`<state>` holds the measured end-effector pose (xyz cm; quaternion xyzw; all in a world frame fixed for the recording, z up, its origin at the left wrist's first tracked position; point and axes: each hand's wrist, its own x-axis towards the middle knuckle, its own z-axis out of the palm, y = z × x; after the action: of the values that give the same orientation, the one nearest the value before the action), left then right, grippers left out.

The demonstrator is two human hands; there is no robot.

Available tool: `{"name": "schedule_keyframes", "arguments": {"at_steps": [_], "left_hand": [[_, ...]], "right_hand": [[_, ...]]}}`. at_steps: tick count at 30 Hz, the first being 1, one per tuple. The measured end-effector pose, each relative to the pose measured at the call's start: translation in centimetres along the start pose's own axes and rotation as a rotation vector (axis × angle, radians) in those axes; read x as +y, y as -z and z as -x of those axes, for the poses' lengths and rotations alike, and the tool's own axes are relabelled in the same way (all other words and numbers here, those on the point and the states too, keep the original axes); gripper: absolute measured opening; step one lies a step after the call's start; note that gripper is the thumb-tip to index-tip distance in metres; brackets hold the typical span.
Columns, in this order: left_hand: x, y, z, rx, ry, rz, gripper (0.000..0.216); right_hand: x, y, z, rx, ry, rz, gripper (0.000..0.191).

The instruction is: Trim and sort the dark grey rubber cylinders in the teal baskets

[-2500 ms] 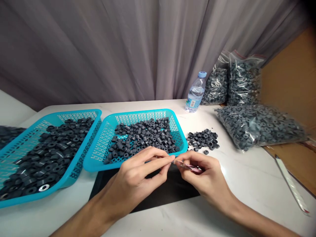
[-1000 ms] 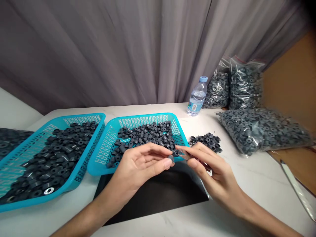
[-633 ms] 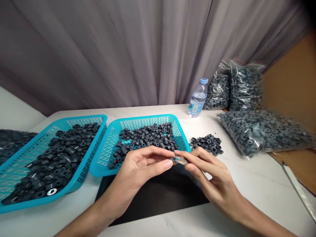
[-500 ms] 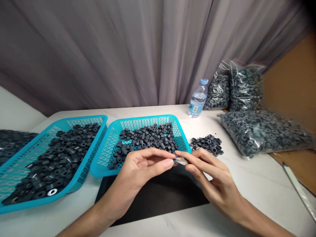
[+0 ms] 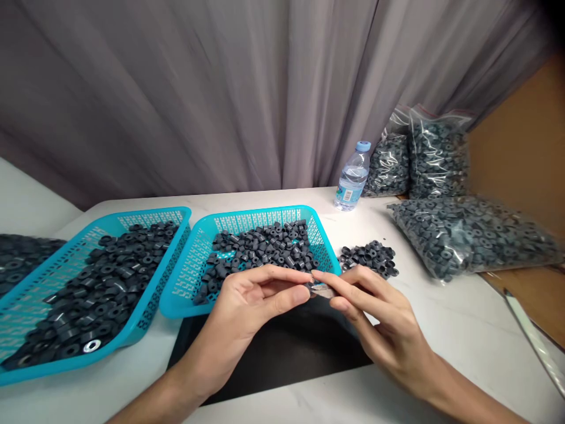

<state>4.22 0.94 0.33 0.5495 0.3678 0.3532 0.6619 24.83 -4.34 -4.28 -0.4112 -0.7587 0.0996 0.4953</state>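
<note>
Far left there's a dark heap [image 5: 24, 259] cut off by the edge of my view, then the left blue basket [image 5: 83, 240], well loaded with dark ring-shaped spacers [image 5: 106, 271] and one pale ring [image 5: 92, 346] at its near rim. The second blue basket [image 5: 176, 294] beside it has a decent layer of dark spacers too, with a bit of its floor showing.

In front of that, above a black sheet [image 5: 282, 359], my left hand [image 5: 253, 300] is pinching a small dark piece [image 5: 311, 287], fingertips nearly closed and mostly hiding it. My right hand [image 5: 384, 306] has a narrow grip on a blade [image 5: 325, 291], tip right up at the piece. Can't tell if they touch.

So I'd call this one mid-job. Just right of the basket sits a loose pile [image 5: 369, 259] of little dark rings, then far right two upright bags [image 5: 439, 156] and a lying bag [image 5: 477, 235] full of similar bits. Which lot is done and which is left, honestly can't tell, but I'd guess plenty remains.
</note>
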Motion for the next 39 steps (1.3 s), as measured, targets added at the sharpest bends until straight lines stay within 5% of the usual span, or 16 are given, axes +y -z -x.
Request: {"name": "schedule_keyframes", "arguments": {"at_steps": [39], "left_hand": [[-0.24,-0.87,-0.09,0.209,-0.204,-0.085,0.015]], "right_hand": [[-0.21,-0.56,0.09,0.007,-0.084,-0.038,0.043]]}}
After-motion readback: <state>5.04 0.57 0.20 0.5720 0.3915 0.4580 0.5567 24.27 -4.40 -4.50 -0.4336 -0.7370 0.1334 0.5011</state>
